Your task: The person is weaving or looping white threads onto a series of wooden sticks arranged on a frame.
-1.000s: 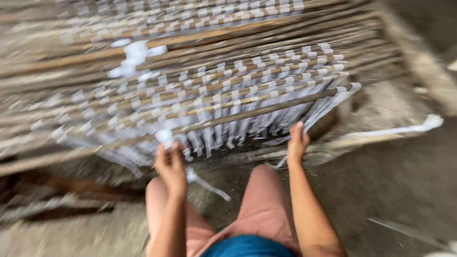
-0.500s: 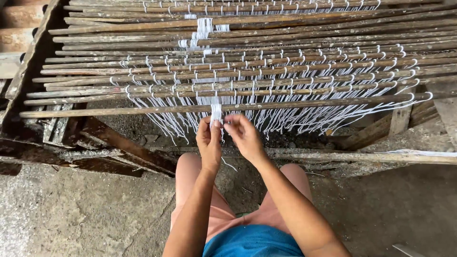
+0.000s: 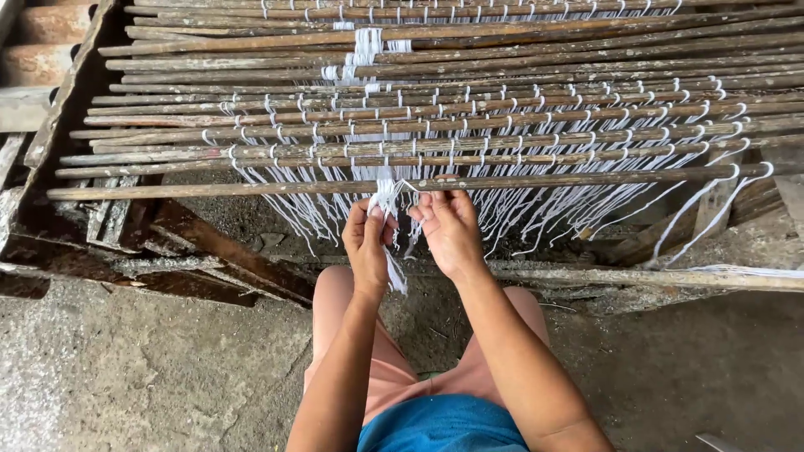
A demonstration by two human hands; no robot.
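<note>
While both hands pinch white string, left hand, right hand, apparently knotting, nearest wooden stick.

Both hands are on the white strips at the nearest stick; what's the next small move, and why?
Probably pull the strips snug against the nearest stick. The left hand and right hand pinch them just below it, and the loose ends hang down unfastened, while the strips on the sticks behind are already looped tight.

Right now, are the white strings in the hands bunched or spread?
Bunched: both hands, left and right, pinch the white strings together under the front stick.
</note>
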